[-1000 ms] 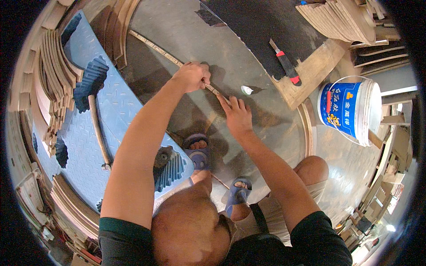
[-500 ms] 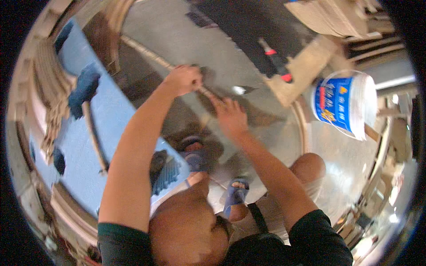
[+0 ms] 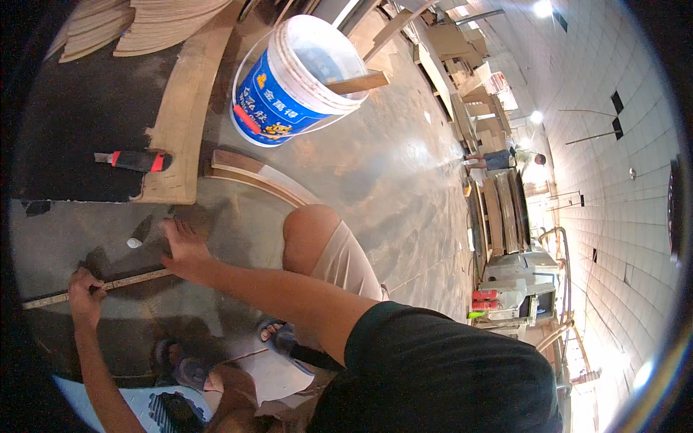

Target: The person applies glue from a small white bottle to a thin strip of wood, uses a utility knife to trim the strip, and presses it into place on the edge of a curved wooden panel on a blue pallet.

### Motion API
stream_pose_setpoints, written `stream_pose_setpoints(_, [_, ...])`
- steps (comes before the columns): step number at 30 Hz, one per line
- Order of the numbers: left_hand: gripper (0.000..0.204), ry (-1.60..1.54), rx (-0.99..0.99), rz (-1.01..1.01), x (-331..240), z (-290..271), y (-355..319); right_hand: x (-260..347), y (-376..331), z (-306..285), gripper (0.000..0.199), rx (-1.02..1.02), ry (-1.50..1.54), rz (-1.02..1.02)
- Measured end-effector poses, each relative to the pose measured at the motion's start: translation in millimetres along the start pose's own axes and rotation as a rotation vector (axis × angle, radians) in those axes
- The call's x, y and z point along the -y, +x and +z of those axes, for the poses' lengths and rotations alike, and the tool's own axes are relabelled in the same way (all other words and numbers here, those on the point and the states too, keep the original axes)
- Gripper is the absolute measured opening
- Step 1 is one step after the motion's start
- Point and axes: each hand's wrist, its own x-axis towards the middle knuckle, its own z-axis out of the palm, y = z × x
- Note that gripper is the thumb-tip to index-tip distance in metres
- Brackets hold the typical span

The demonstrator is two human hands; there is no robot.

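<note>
Now my left hand is closed around the thin wooden strip lying on the floor, while my right hand lies open and flat, pinning its right end. I should keep both hands pressing evenly so it lies steady.

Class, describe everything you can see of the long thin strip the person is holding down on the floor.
The strip is long, narrow and flat, pale tan, wood by its look. It lies flat on the grey floor, running from the left edge slightly upward to the right. The left hand grips it near its middle; the right hand presses flat on its right end. Any markings are too small to tell.
</note>
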Motion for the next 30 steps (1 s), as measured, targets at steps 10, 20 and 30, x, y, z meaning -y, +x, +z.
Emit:
stream_pose_setpoints(10, [0.033, -0.121, -0.028, 0.005, 34, 1, -4, 18, 42, 16, 0.073, 0.176, 0.215, 0.049])
stream_pose_setpoints(20, [0.015, 0.155, 0.023, 0.008, -17, -28, 4, 44, 64, 7, 0.052, 0.215, 0.382, 0.072])
stream_pose_setpoints(30, [0.018, 0.218, 0.162, -0.164, -36, -36, 5, 45, 69, 34, 0.032, -0.014, 0.341, -0.23])
